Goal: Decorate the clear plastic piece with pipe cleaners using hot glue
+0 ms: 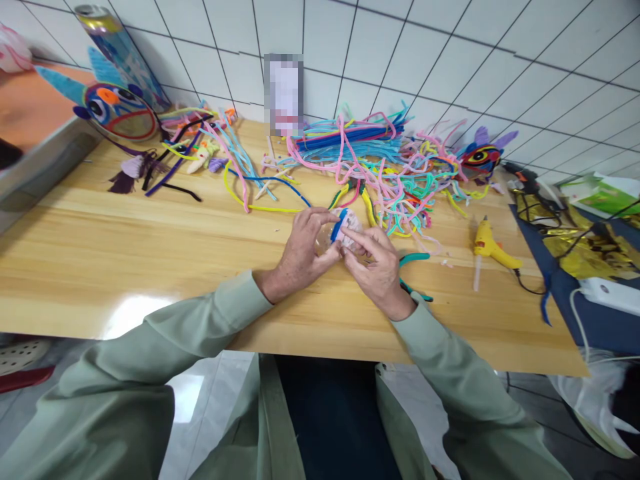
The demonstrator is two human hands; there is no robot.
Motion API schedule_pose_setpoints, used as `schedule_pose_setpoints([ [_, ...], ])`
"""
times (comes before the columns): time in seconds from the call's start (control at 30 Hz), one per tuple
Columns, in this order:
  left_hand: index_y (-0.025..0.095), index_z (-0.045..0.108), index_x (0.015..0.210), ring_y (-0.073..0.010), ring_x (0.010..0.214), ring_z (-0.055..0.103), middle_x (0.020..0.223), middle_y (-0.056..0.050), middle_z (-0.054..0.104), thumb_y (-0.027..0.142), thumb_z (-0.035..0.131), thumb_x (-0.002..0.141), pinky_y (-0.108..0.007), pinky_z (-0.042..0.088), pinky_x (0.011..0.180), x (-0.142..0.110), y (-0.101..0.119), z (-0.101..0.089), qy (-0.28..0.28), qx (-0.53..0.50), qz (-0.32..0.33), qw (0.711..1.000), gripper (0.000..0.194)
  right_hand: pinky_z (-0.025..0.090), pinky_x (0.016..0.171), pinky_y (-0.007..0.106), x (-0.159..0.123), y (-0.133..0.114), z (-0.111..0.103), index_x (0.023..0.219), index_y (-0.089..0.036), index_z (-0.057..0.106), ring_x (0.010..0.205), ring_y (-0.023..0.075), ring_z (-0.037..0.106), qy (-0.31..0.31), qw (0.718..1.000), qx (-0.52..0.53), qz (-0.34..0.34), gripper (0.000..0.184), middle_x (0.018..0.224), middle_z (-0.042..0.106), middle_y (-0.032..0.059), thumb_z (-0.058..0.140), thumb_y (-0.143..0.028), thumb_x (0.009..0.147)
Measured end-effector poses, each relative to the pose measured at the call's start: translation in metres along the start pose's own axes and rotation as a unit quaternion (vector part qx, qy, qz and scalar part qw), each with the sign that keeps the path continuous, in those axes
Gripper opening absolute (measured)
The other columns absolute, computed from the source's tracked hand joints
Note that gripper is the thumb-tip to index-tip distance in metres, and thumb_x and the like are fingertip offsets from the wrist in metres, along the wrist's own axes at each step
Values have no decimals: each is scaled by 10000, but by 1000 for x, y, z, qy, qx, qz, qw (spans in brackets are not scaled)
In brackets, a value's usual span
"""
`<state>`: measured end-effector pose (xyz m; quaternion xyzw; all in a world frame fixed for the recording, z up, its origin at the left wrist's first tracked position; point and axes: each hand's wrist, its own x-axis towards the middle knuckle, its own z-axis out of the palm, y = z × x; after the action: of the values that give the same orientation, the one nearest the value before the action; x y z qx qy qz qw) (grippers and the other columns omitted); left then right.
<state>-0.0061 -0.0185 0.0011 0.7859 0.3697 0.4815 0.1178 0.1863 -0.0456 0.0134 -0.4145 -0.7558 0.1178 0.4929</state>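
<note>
Between both hands is a small clear rounded piece (351,220) with a pale pinkish side and a blue fuzzy band (339,225) across it. My left hand (304,245) grips its left side, thumb below and fingers above. My right hand (374,265) is closed on the other side, with a fingertip pressed at the blue band. Fingers cover much of the piece, so its full shape is hidden. Teal-handled pliers (416,257) lie partly under my right wrist. Just beyond the hands are yellow-and-black tool handles (369,205).
Pipe cleaners (350,143) in many colours are heaped along the tiled wall. A yellow glue gun (487,245) with its cord lies right. Decorated fuzzy-eyed pieces stand at left (117,110) and right (479,159), near a tall can (120,57). A phone (284,93) leans on the wall.
</note>
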Motion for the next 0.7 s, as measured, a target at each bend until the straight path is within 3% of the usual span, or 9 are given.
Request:
schedule_pose_setpoints([
  [0.13, 245, 563, 1330, -275, 1246, 615, 1272, -100, 680, 323, 607, 1058, -466, 515, 1095, -1, 1, -1, 13, -9, 19, 1000, 286, 604, 748, 365, -1, 2, 0, 1332, -340, 802, 790, 187, 630, -3, 1000, -17, -4, 429, 910, 644, 24, 696, -154, 961],
  [0.43, 254, 542, 1429, -305, 1358, 582, 1397, -129, 644, 330, 650, 1018, -511, 463, 1196, 0, -2, -5, -26, -15, -8, 1000, 432, 605, 753, 348, -3, 1, 2, 1365, -339, 787, 823, 185, 646, 7, 999, -6, -37, 469, 937, 652, 27, 698, -112, 965],
  [0.7, 249, 565, 1443, -302, 1410, 567, 1458, -133, 637, 365, 576, 1066, -519, 425, 1237, 1, -6, -8, -44, -44, -7, 998, 395, 593, 722, 350, -2, 3, 2, 1307, -325, 807, 774, 179, 610, -1, 1000, -13, -6, 380, 897, 643, 17, 699, -170, 978],
])
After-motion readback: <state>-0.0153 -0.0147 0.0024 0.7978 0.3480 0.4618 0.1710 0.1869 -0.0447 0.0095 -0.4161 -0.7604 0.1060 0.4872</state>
